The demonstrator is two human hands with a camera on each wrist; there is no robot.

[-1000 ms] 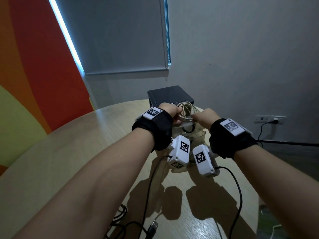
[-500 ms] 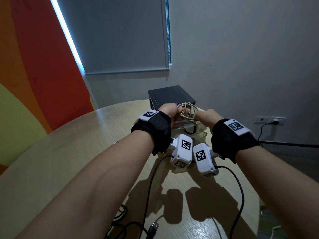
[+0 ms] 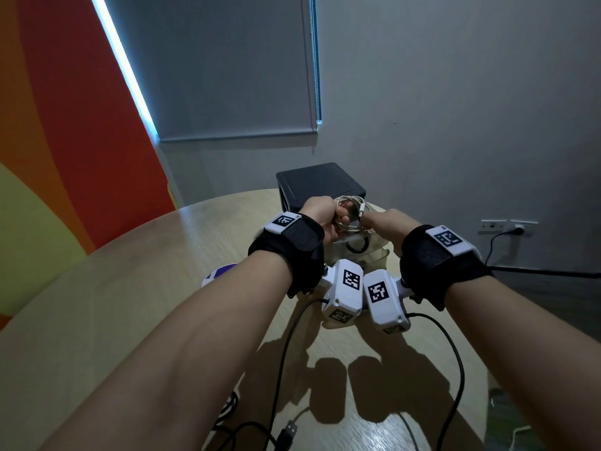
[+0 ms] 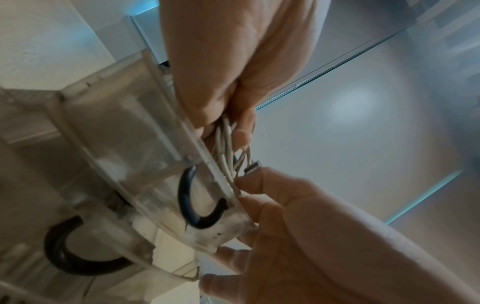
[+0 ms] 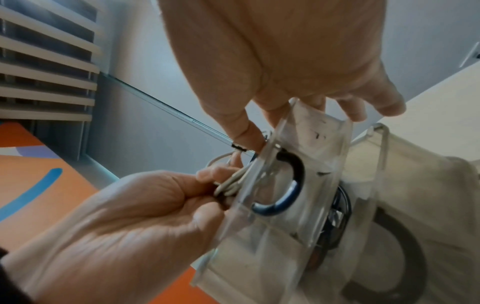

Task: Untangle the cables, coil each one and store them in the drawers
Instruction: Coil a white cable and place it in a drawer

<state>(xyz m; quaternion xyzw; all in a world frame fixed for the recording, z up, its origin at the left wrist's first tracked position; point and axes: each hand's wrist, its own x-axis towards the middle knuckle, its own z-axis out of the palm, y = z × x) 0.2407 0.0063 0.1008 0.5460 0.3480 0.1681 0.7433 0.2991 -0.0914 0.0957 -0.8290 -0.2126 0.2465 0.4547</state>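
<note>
Hands little moved; coil [image 3: 349, 213] lower over drawer [image 3: 374, 252] rim. Left hand [image 3: 320, 216] grips bundled loops, right hand [image 3: 387, 222] pinches plug end. Light, springy; grip across all loops.

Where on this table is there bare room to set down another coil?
Bare wood lies on the table's left side, between the colourful wall and the left forearm. It is crowded ahead, where both hands hold the white cable coil over the clear drawer, and near the front edge, where black cables lie.
</note>
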